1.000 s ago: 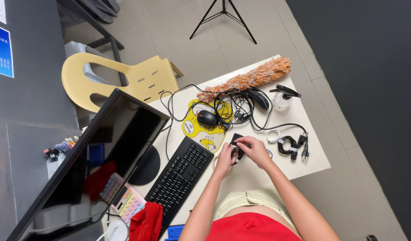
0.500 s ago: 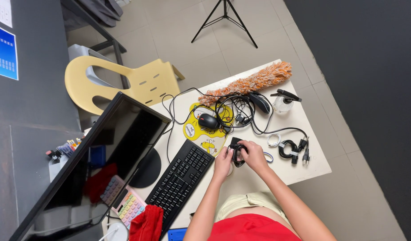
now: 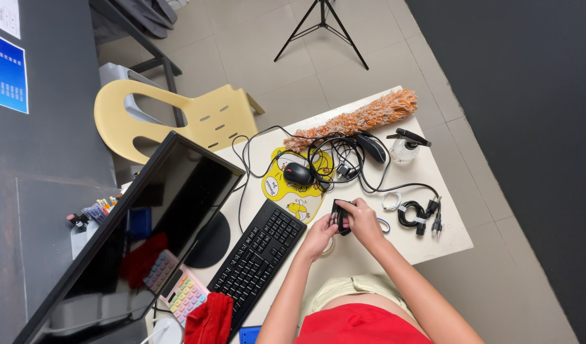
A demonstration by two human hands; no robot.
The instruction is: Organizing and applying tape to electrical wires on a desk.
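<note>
Hands [image 3: 363, 223] [image 3: 320, 236] pinch coiled black cable [image 3: 339, 216] together; loose grip could let coil spring open onto desk [image 3: 433, 236].

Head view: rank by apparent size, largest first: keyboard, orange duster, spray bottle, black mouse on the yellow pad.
1. Keyboard, though it lies nearer the camera, which may inflate it.
2. Orange duster, about as long but thinner.
3. Spray bottle.
4. Black mouse; it looks close to the bottle in size, so their order is unsure.
</note>
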